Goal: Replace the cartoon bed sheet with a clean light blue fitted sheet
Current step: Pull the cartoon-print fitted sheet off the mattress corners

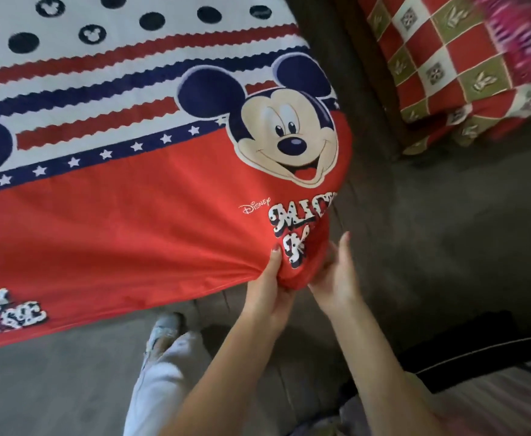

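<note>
Head view: the red cartoon-printed cotton bed sheet (150, 215) corner is pinched by the left hand (268, 287) and cupped by the right hand (336, 275), and should be peeled evenly.

There is 1 view, from a wide-angle camera on the person's head. It looks forward and steeply down, close over the near corner of the bed's cartoon bed sheet (150, 215), with the floor (53, 382) below and a checkered pillow (446, 67) at upper right.
</note>
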